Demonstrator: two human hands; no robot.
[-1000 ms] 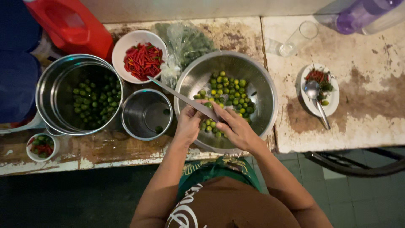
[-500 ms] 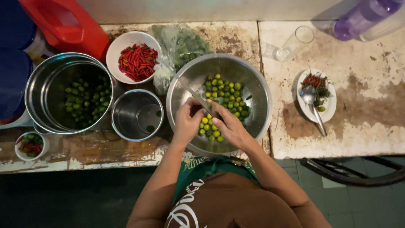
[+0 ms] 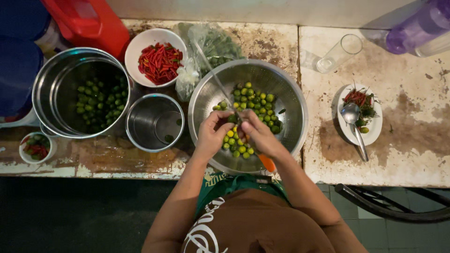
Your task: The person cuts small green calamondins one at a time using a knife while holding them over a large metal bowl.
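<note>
Head view, looking straight down: over a wide steel bowl (image 3: 290, 89) of small green and yellow calamansi limes (image 3: 255, 100) on a worn surface (image 3: 412, 154), the left hand (image 3: 212, 137) pinches one lime while the right hand (image 3: 260, 136) closes its grip on a knife with an orange handle (image 3: 267, 162), the blade angled up and away. Many limes lie whole in the bowl, and a large steel pot (image 3: 51, 84) at left holds another batch, so much work seems left. Compared with half a second earlier, the hands have drawn closer together over the bowl's near side.
</note>
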